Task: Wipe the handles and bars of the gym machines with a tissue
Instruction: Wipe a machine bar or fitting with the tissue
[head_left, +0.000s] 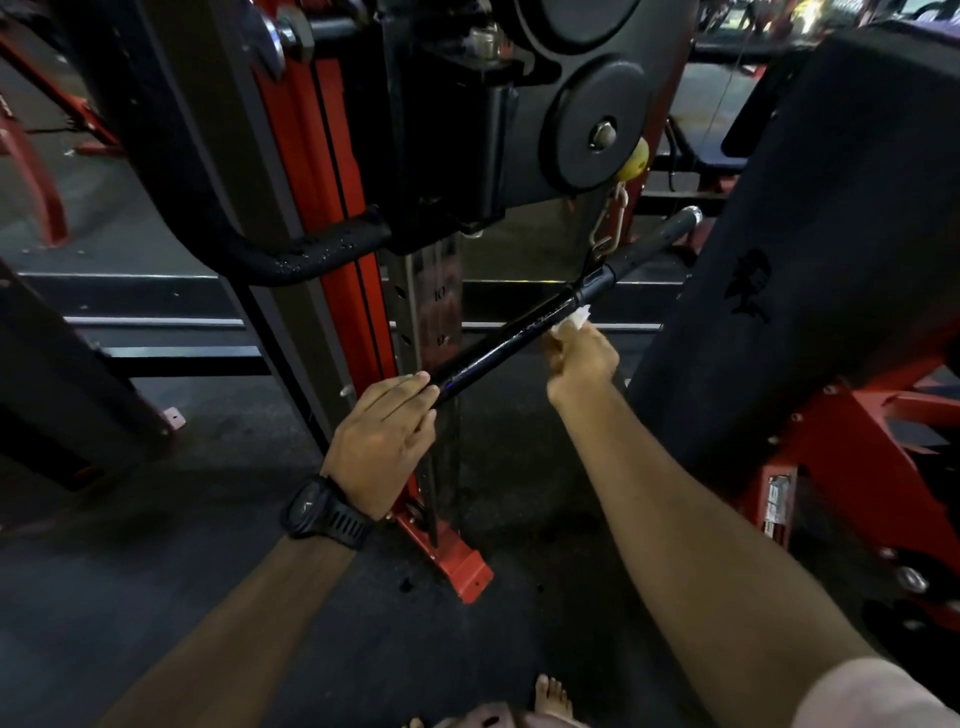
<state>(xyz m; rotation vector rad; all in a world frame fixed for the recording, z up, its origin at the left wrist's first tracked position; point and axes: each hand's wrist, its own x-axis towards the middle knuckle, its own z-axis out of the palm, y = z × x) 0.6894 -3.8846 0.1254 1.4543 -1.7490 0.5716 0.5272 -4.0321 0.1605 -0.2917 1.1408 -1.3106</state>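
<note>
Bar (498, 353): one black bar hangs aslant from one metal clip (610, 223), just right of the red post (337, 182), with one yellow ball (635, 161) above the clip. Right of the post a numbered strip (440, 293) reads "10"; the figure below it is blurred. The left hand (382, 441), one black watch (324, 514) at its wrist, curls its fingers round the bar's near end. The right hand (582, 361) pinches one white tissue (574, 325) against the bar's middle, farther right of the post.
</note>
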